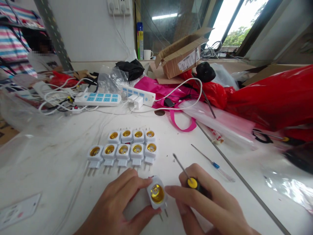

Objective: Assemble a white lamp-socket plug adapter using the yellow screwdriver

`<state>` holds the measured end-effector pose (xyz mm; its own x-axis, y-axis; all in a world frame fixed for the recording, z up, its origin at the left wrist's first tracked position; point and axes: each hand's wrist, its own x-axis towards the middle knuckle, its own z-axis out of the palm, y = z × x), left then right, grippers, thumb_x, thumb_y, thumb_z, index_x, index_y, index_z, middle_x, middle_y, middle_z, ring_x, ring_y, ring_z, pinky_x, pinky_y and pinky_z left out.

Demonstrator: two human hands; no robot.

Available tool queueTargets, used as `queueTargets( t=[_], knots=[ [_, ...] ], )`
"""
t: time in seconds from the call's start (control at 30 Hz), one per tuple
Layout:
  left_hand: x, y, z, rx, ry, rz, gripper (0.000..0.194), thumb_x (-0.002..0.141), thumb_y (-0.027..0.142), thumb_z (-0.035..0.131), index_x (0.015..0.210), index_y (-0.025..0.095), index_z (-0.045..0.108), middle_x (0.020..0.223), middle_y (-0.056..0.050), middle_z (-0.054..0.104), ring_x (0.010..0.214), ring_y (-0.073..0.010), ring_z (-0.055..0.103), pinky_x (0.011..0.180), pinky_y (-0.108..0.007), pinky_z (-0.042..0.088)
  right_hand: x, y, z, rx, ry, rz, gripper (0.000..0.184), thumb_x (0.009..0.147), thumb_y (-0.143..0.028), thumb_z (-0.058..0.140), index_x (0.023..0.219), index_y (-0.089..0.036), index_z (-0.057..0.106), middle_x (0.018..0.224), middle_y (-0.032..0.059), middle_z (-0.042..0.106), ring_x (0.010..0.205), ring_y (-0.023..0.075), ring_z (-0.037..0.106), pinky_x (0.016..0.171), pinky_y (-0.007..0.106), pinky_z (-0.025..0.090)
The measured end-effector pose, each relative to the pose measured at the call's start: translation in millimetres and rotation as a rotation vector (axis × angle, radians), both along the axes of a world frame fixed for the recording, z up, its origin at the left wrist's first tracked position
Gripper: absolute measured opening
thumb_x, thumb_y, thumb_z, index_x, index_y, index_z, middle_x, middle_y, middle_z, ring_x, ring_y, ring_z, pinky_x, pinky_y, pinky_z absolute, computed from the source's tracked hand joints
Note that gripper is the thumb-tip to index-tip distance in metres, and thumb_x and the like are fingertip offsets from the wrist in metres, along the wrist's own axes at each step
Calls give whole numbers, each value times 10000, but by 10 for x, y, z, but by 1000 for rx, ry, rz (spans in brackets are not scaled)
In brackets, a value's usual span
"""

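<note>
Between the thumb and fingers of my left hand (119, 202) is a white plug-in lamp socket (156, 193), its gold-coloured threaded opening facing up and its two metal pins pointing down to the right. My right hand (210, 202) is closed around a screwdriver (192, 182) with a black and yellow handle; the shaft points up and left, away from the socket. One right fingertip is at the socket's right edge, perhaps touching it. Just beyond my hands, more lamp sockets of the same kind (123, 150) stand in two rows, openings upward.
A thin screwdriver with a blue collar (215, 165) lies at right, beside a long grey rod (234, 169). Power strips (97, 99) and tangled cables lie behind. Red plastic bags (274, 98) and a cardboard box (182, 55) fill the back right. A person (44, 58) is at far left.
</note>
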<state>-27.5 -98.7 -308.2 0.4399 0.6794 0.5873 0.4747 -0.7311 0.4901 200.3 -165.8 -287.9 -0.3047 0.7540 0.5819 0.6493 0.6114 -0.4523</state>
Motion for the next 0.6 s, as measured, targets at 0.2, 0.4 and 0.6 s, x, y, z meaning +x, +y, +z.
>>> queueTargets(
  t=[0.2, 0.4, 0.6],
  knots=[
    [-205, -105, -150, 5, 7, -65, 290, 992, 387, 782, 1242, 258, 714, 998, -30, 781, 945, -175, 778, 889, -219, 641, 74, 118, -88, -49, 153, 39, 449, 1000, 39, 469, 1335, -215, 628, 1183, 103, 528, 1095, 188, 611, 903, 286, 566],
    [-228, -117, -247, -60, -5, -99, 321, 1002, 335, 766, 1306, 293, 671, 1092, -14, 754, 1023, -161, 758, 938, -214, 609, 77, 178, -160, -102, 189, 69, 436, 1044, 19, 442, 1364, -228, 607, 1232, 98, 531, 1143, 184, 584, 970, 292, 526],
    [-240, -98, -190, -96, 31, -119, 451, 901, 275, 856, 1306, 329, 666, 1143, 0, 778, 1060, -191, 781, 901, -234, 641, 9, 213, -267, -134, 362, -57, 471, 1122, -104, 472, 1535, -329, 445, 1167, 54, 651, 936, 165, 654, 893, 314, 565]
  ],
)
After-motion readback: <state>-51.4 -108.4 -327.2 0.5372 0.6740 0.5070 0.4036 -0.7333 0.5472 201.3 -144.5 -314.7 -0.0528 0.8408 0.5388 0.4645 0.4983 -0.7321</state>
